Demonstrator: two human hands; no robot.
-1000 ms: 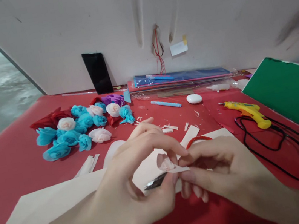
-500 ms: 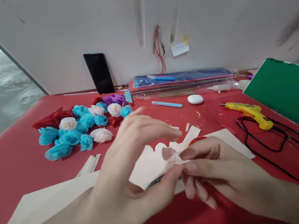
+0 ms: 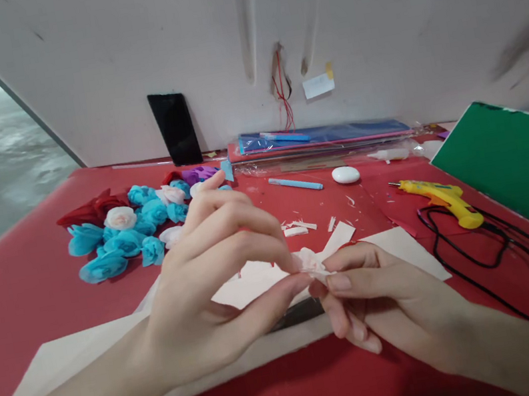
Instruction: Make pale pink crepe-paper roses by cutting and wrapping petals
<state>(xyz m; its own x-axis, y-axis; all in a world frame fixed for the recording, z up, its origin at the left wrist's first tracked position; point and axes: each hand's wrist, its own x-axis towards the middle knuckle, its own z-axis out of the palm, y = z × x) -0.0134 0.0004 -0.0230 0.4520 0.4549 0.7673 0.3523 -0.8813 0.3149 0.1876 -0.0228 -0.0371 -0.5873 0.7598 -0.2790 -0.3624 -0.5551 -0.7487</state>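
Observation:
Both hands meet over the table's near middle on a small pale pink paper rose [image 3: 307, 261]. My left hand [image 3: 209, 288] pinches it from the left with thumb and fingers closed. My right hand [image 3: 378, 301] pinches its base from the right, fingers curled. Under the hands lies a large pale paper sheet [image 3: 68, 359], and dark scissors [image 3: 297, 314] show between the hands on it.
A pile of blue, white, red and purple paper flowers [image 3: 132, 230] sits at the left. A yellow glue gun [image 3: 439, 196] with black cord lies right, beside a green sheet [image 3: 517, 162]. A phone [image 3: 175, 128], coloured paper stack [image 3: 320, 138], blue pen [image 3: 295, 184] and white oval object [image 3: 344, 175] are behind.
My left fingers opened away from the paper rose, then closed on it again. Both hands and the rose have risen slightly and shifted a little right.

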